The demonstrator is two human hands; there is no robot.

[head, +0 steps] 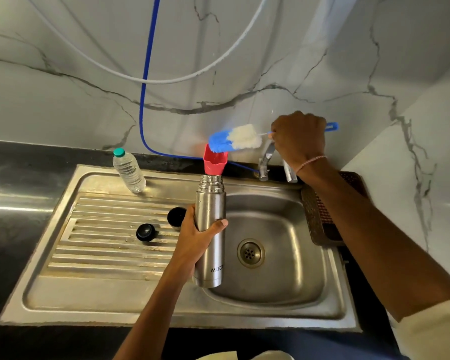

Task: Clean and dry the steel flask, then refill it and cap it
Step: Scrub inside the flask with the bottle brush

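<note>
A: How many flasks?
B: One steel flask (210, 203), upright at the sink (283, 268) basin's left rim, left hand (192, 235) fingers wrapped round it.
A: Else?
B: One brush (234, 140) in the right hand's (299, 141) closed fingers; two black caps (145, 232) (176, 215) on the drainboard (102, 255).

One marking can be read: a brand name on the steel flask (212, 250). It is printed in dark capital letters that read "MILTO", low on the brushed-metal body near the base. The word runs horizontally around the curve, and its end turns out of sight at the flask's right edge, so any further letter cannot be read. The lettering sits well below the left hand (195, 235), which grips the flask at mid-height.
</note>
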